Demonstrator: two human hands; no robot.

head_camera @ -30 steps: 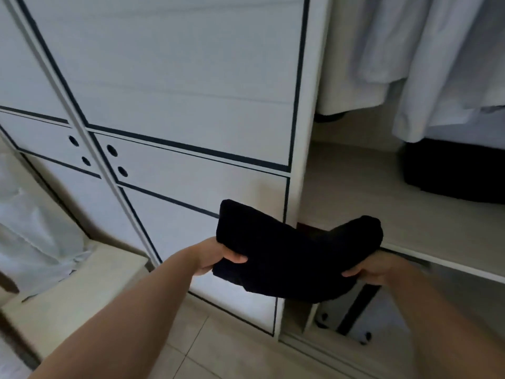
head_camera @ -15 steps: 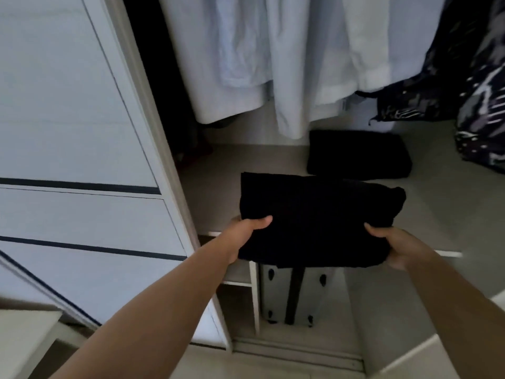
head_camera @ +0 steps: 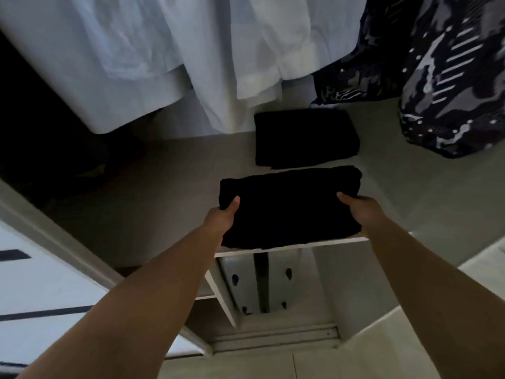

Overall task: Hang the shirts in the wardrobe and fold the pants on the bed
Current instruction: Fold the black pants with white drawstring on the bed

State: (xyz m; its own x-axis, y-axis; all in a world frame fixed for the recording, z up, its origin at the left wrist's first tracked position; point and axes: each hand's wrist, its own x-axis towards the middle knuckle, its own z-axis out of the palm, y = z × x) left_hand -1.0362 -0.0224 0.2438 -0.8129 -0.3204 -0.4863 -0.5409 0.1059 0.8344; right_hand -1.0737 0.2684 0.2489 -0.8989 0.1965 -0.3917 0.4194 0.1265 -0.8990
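Head view: we look down into an open white wardrobe (head_camera: 41, 291) with dark trim lines on its door. Across the top hang pale blue and white shirts (head_camera: 131, 56), with a dark patterned garment (head_camera: 453, 77) hanging at the right. Below them runs a grey-beige wardrobe shelf (head_camera: 164, 192). Over its front edge is a folded black pair of pants (head_camera: 289, 212), held flat; we cannot tell whether it rests on the shelf. Just behind it, lying on the shelf, is a second folded black garment (head_camera: 303, 138). Our left hand (head_camera: 222, 220) grips the pants' left edge, thumb on top; our right hand (head_camera: 360, 209) grips the right edge.
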